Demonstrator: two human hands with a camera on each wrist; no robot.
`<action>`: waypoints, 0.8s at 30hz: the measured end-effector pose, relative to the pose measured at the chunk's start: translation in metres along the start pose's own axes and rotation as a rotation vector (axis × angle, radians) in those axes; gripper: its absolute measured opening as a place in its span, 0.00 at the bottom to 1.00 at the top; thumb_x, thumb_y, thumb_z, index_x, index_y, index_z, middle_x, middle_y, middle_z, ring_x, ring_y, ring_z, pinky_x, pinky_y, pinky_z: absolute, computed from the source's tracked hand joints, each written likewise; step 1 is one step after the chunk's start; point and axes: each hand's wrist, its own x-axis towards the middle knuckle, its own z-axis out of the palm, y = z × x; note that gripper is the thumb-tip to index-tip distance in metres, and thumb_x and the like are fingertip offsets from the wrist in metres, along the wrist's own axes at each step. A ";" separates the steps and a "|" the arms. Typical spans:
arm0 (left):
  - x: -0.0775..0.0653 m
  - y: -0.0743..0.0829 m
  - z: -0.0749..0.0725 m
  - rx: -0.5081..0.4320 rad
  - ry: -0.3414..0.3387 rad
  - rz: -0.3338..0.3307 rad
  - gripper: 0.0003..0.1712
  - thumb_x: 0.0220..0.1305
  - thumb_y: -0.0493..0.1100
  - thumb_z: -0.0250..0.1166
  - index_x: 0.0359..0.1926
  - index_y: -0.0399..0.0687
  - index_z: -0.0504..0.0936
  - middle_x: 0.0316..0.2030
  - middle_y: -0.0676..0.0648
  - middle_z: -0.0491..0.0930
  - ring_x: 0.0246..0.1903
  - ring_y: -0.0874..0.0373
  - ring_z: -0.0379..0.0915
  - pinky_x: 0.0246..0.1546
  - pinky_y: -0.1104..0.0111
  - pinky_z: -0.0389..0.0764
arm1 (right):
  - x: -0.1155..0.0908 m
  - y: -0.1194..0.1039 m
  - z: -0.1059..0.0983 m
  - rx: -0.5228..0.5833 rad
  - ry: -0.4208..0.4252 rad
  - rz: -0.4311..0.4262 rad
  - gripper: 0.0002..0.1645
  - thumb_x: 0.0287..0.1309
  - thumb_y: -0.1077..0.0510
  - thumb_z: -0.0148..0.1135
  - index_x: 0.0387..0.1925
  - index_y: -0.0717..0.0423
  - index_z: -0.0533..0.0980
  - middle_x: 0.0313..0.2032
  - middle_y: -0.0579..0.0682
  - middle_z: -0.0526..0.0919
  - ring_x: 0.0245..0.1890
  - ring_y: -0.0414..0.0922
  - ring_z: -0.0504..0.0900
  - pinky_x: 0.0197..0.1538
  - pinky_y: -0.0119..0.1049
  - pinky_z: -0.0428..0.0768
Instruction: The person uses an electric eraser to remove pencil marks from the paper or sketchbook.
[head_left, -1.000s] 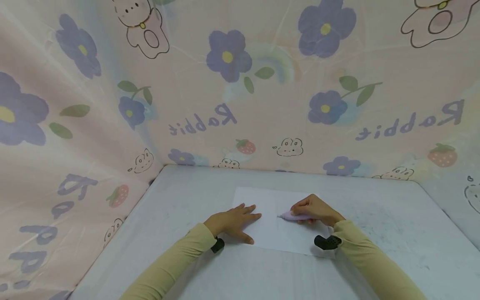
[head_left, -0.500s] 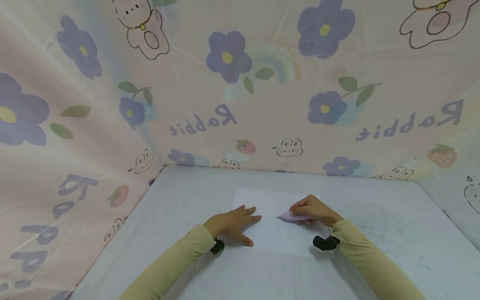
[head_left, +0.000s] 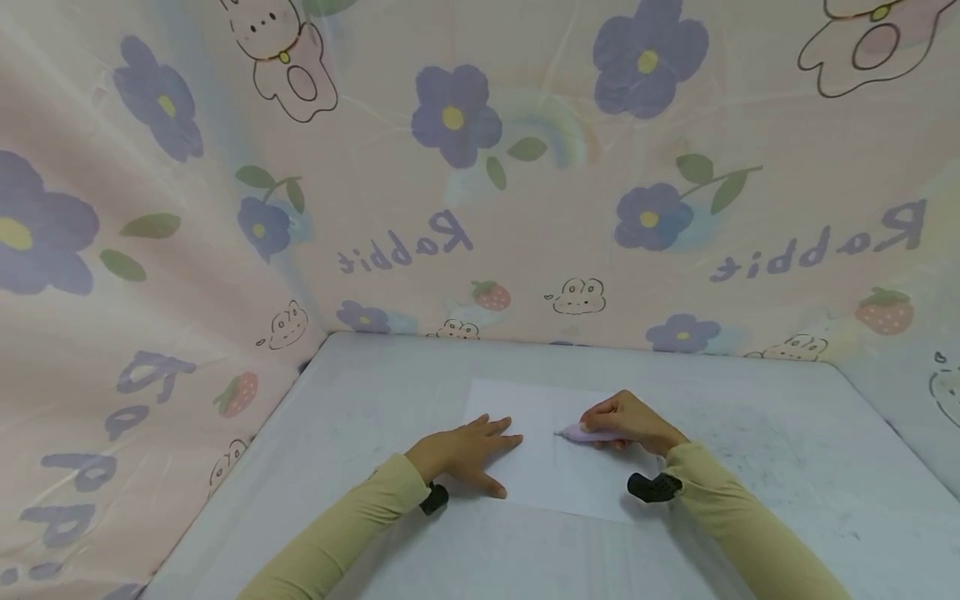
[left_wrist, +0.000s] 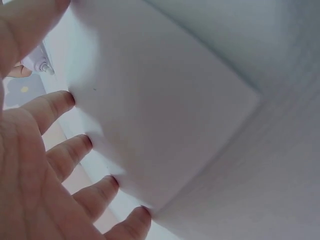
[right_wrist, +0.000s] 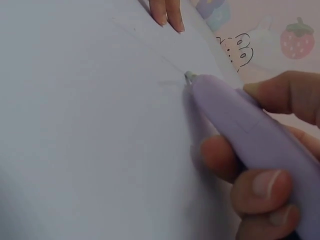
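A sheet of white paper point(head_left: 540, 479) lies on the white table. My left hand point(head_left: 468, 454) rests on its left part with fingers spread; in the left wrist view the fingertips point(left_wrist: 65, 99) press on the sheet. My right hand point(head_left: 630, 421) grips a chunky lilac pen-shaped tool that looks like an electric eraser point(right_wrist: 250, 122). Its narrow pale tip points left and down at the paper. In the right wrist view the tip meets or almost meets the sheet, beside faint thin lines. The tool's rear end is hidden by the hand.
Smudges mark the white tabletop point(head_left: 750, 425) on the right. A patterned curtain point(head_left: 525, 208) with flowers and rabbits rises behind the table and along its left side. Black wrist devices, such as the right one point(head_left: 654, 487), sit under both wrists.
Very little differs. The tool's tip has shifted slightly left and back right over the paper. My left hand holds its place, and the whole view has dropped slightly.
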 end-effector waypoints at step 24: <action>0.000 0.001 0.000 -0.003 0.004 0.005 0.50 0.56 0.67 0.66 0.75 0.63 0.57 0.75 0.51 0.47 0.72 0.44 0.42 0.66 0.52 0.56 | 0.008 -0.002 -0.005 0.022 0.040 0.019 0.13 0.56 0.57 0.68 0.39 0.64 0.84 0.20 0.57 0.82 0.13 0.38 0.66 0.16 0.27 0.63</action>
